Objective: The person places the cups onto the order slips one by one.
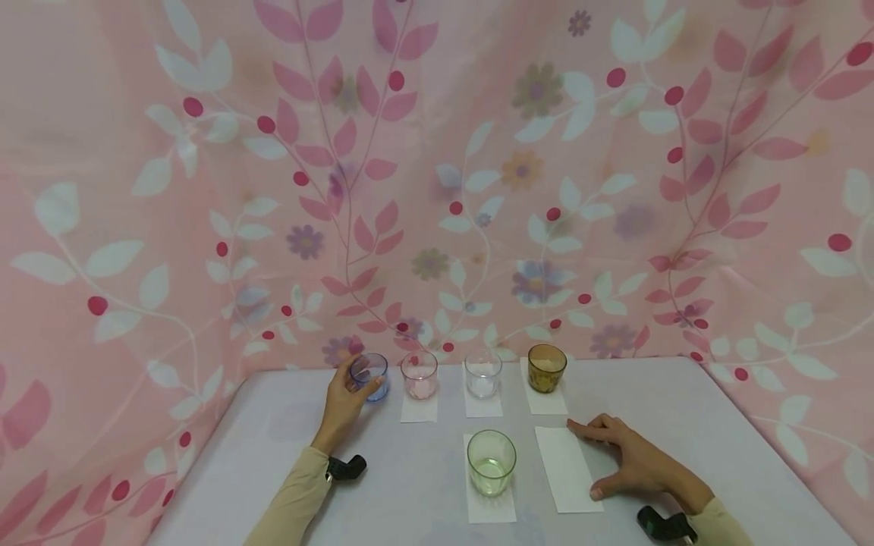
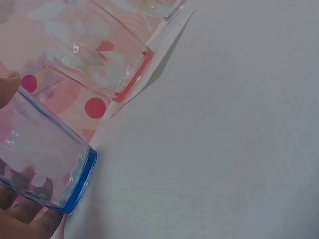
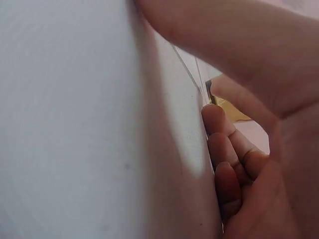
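At the back left of the table, my left hand (image 1: 343, 398) grips a clear blue-tinted glass (image 1: 369, 378), thumb on the near side and fingers around the far side. The left wrist view shows that glass's thick blue base (image 2: 82, 181) at the white tabletop. My right hand (image 1: 645, 464) rests on the table at the right, fingers spread and holding nothing. Its thumb and index fingertip lie at the right edge of a bare white paper strip (image 1: 565, 470). In the right wrist view, its fingers (image 3: 219, 144) are loosely bent against the table.
To the right of the blue glass, a pink glass (image 1: 419, 377), a clear glass (image 1: 482, 375) and an amber glass (image 1: 546, 370) stand on white paper strips. Nearer, a green glass (image 1: 492, 464) stands on another strip. A flowered pink curtain (image 1: 437, 174) hangs behind the table.
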Motion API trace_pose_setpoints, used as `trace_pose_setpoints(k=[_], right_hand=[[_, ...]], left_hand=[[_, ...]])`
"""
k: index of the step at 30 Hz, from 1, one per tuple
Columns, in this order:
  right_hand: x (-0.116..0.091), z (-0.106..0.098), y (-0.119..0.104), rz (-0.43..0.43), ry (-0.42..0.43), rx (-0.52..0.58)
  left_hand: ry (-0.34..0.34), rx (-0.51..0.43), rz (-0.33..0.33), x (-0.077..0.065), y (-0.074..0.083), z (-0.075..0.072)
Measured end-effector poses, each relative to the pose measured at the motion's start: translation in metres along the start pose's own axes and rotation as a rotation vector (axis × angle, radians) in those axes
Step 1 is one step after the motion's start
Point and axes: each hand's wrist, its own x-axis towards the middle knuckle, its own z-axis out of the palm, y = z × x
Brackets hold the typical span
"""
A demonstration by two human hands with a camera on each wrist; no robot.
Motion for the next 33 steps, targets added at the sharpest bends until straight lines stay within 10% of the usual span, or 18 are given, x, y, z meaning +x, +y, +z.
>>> trace_pose_setpoints(k=[19,33], right_hand=[[-0.007,0.008,-0.004,-0.043,0.09,-0.051],[-0.006,0.006,-0.002,-0.059,0.073,-0.026]], left_hand=[[0.004,-0.043,0.02,-0.003,-0.003,-0.001],[0.01,-0.048,0.006,0.0,0.025,-0.028]])
